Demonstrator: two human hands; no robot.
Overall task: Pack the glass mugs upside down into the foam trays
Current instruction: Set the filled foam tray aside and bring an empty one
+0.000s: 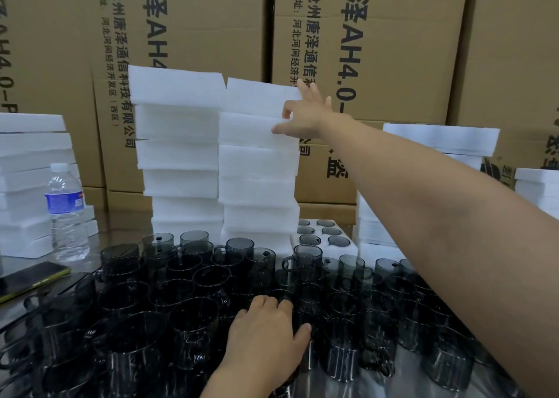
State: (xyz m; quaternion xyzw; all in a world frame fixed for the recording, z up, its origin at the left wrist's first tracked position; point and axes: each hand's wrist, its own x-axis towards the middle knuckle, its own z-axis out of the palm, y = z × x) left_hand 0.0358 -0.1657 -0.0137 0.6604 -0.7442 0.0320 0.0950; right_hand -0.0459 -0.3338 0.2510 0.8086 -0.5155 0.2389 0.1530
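Right hand (305,110), at full reach: fingers spread round the right end of the top foam tray (260,97). Thumb tip lies against the front of the tray below, index tip at the seam between the two, and the other fingers go up past the top tray's far edge. It holds the tray's end.

Left hand (266,331): palm down, fingers curled over the top of one glass mug (304,357) and gripping it. Most of that mug is hidden under the palm.

The tray tops the right one of two tall foam stacks (181,155) at the back of the desk (121,231). The smoky glass mugs (193,279) crowd the near desk, standing mouth up and touching one another.

Just right of the stacks' foot lies an open tray (295,240), dark glass showing in its holes.

Lower foam piles stand at far left (30,171) and right (438,139). A water bottle (66,213) and a phone (30,279) are at left. Cardboard boxes (408,50) wall the back.
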